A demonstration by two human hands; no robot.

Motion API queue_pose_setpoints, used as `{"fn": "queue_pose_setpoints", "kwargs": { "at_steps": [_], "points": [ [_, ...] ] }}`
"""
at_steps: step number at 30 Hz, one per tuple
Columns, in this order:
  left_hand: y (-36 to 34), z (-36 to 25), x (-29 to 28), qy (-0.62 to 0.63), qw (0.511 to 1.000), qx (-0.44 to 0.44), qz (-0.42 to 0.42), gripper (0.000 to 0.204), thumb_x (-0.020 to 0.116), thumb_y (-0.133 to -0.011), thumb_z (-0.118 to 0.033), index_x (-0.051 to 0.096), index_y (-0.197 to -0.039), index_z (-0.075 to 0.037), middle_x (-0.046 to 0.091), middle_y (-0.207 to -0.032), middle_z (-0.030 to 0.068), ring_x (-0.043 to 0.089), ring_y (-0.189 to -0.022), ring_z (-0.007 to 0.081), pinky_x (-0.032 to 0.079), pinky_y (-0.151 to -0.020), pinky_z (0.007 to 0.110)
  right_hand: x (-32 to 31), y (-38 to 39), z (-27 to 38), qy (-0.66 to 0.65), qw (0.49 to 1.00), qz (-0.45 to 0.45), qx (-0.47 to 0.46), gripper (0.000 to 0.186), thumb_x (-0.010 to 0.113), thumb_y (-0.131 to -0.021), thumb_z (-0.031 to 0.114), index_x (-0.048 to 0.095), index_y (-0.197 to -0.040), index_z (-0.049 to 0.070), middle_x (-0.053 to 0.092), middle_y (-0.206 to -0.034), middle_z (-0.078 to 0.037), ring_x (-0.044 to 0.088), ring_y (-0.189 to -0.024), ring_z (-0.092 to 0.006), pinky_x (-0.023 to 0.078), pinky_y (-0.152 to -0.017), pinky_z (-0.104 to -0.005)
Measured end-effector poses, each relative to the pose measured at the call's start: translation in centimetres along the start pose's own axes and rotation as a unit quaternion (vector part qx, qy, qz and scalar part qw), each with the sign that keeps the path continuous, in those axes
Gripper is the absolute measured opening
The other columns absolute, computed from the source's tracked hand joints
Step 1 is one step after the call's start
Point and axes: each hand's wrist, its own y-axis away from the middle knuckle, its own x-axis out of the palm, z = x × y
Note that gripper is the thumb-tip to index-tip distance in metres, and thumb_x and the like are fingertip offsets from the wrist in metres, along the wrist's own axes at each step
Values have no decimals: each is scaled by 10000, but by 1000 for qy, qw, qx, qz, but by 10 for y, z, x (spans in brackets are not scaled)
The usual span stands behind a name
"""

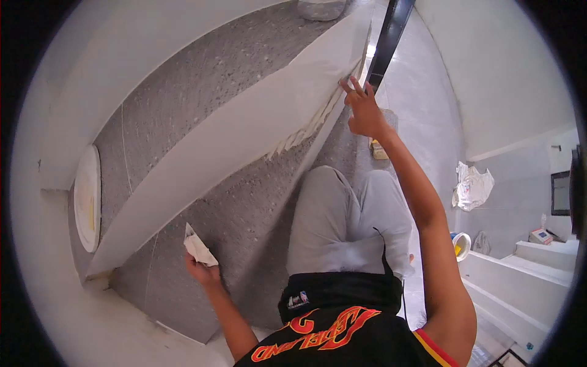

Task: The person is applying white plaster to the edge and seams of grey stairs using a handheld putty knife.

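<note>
My left hand [203, 273] is closed around a putty knife [200, 251] covered in white paste, its pointed grey tip facing away from me. It is held low, over speckled grey flooring. Farther off, my right hand [365, 117] reaches forward with its fingers spread. Its fingertips touch, or nearly touch, the edge of a long white panel [244, 119], close to a dark upright post [386, 46]. Rough ridges of white putty [299, 136] run along the panel's lower edge. The right hand shows nothing in its grip.
A white oval lid or basin [88, 199] stands at the far left. On the right are a small yellowish container [379, 150], a white bucket [461, 246], a crumpled white bag [472, 186] and white steps [520, 278]. My knees are bent between the panel and the bucket.
</note>
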Motion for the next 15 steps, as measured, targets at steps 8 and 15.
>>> {"fn": "queue_pose_setpoints", "kwargs": {
  "at_steps": [8, 15],
  "points": [
    [4, 3, 5, -43, 998, 14, -38, 245, 339, -868, -154, 510, -1000, -38, 567, -926, 39, 577, -788, 155, 481, -662, 284, -1, 18, 36, -34, 996, -13, -75, 707, 476, -534, -6, 337, -1227, -9, 473, -1147, -121, 169, -1283, -317, 82, -1031, -505],
    [-1, 7, -4, -31, 999, 9, 4, 378, 288, -868, -158, 427, -1190, -16, 538, -1085, 72, 554, -927, 183, 459, -783, 307, -2, 32, 73, -105, 993, -3, -62, 745, 466, -535, 1, 304, -1262, -7, 483, -1088, -138, 183, -1274, -335, 79, -1022, -515]
  ]
}}
